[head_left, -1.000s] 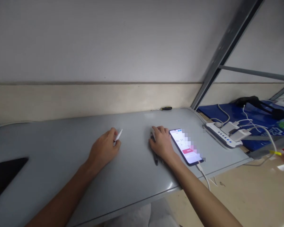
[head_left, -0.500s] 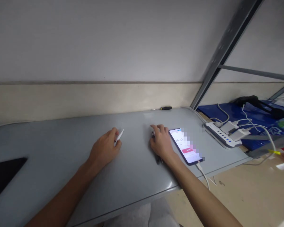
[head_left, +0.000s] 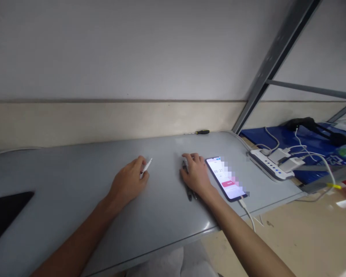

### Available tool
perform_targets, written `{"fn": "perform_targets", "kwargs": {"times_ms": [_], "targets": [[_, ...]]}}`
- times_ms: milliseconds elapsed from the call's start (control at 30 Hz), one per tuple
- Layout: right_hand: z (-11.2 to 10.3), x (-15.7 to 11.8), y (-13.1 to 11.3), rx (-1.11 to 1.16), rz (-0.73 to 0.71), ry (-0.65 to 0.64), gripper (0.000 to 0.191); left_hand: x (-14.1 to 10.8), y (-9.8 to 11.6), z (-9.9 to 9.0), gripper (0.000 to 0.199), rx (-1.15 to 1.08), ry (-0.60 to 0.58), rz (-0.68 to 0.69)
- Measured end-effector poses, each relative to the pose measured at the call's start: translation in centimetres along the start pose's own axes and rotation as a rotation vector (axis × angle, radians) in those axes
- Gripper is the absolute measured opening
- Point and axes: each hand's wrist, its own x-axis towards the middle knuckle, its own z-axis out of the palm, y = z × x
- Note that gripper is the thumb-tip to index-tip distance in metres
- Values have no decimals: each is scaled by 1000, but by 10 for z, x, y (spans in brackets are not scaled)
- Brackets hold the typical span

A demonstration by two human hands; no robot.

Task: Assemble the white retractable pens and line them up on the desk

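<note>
Barely anything has shifted since a moment ago: both hands sit where they were, and the dark pens under the right palm have slid a touch leftward. Left hand (head_left: pixel 128 181) rests on the grey table (head_left: pixel 60 181), fingers curled round one white pen (head_left: pixel 145 167) whose tip pokes out past the knuckles. Right hand (head_left: pixel 195 175) lies palm down, fingers loosely bent over what look like two dark pens (head_left: pixel 189 193). One lit phone (head_left: pixel 226 178) lies just beside it, cabled. One screwdriver (head_left: pixel 198 132) sits by the wall, one power strip (head_left: pixel 272 165) off the table's right end. Open tabletop spreads between the hands and to the left.
</note>
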Motion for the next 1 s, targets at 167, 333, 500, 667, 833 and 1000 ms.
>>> {"fn": "perform_targets", "kwargs": {"times_ms": [167, 333, 500, 667, 833, 1000], "targets": [[-1, -1, 1, 24, 27, 24, 50, 0, 0, -1, 6, -3, -3, -17], [0, -2, 3, -12, 47, 35, 48, 0, 0, 0, 7, -8, 4, -19], [0, -1, 3, -33, 45, 29, 47, -1, 3, -2, 9, -15, -4, -32], [0, 0, 4, -19, 35, 31, 48, -1, 4, -3, 9, -24, 2, -27], [2, 0, 4, 42, 8, 78, 46, 0, 1, 0, 8, -45, 5, -11], [0, -4, -3, 140, -196, 119, 42, 1, 0, 4, 18, -206, 47, 65]]}}
